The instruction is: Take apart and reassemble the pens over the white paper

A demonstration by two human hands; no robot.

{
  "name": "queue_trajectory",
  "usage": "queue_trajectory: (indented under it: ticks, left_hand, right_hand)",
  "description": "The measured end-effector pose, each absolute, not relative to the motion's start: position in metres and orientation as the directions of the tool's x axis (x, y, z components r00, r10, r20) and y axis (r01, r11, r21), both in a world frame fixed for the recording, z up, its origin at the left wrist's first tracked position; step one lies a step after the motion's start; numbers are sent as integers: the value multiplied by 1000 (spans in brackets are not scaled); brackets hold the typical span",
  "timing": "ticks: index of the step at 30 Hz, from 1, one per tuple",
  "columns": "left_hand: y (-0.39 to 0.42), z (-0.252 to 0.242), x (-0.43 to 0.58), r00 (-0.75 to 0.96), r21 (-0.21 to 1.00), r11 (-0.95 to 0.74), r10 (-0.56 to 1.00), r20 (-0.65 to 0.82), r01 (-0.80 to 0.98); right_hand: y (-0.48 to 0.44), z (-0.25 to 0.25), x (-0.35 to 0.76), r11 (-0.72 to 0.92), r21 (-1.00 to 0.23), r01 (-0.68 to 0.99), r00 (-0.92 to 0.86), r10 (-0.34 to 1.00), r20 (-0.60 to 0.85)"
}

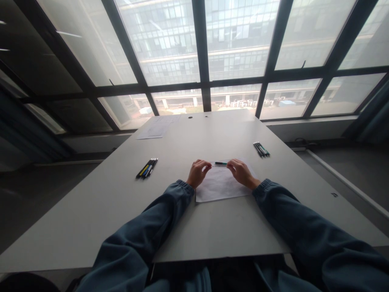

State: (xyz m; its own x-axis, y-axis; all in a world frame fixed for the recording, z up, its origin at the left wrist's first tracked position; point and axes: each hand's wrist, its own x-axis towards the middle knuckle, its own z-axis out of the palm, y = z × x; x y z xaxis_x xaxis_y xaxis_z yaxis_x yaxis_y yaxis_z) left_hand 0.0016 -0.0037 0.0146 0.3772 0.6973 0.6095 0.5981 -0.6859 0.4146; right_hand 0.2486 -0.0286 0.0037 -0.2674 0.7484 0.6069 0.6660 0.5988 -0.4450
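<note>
Curling toward the thumbs, the fingers (208, 164) of the left hand (198, 172) and right hand (242, 172) face each other; whether they pinch anything is too small to tell. Between them a dark and green pen (221, 163) lies by the far part of a white sheet (223, 186). Farther out, one pen cluster (147, 168) sits left, another group of pens (261, 149) right, and papers (154, 129) toward the bench's (225, 231) far end, near the windows (237, 40).
</note>
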Motion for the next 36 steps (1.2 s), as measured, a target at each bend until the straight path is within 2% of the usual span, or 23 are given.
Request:
queue_trajectory:
  ticks: [12, 25, 36]
  left_hand:
    - [-5, 15, 2, 433, 402, -701, 694, 575, 590]
    - [-4, 13, 3, 465, 394, -789, 602, 649, 472]
    - [-5, 15, 3, 478, 407, -807, 584, 656, 427]
  right_hand:
    - [-30, 6, 246, 673, -429, 603, -375, 714, 591]
    - [-30, 5, 246, 717, -393, 576, -402, 667, 627]
    - [-31, 3, 244, 717, -381, 584, -418, 667, 617]
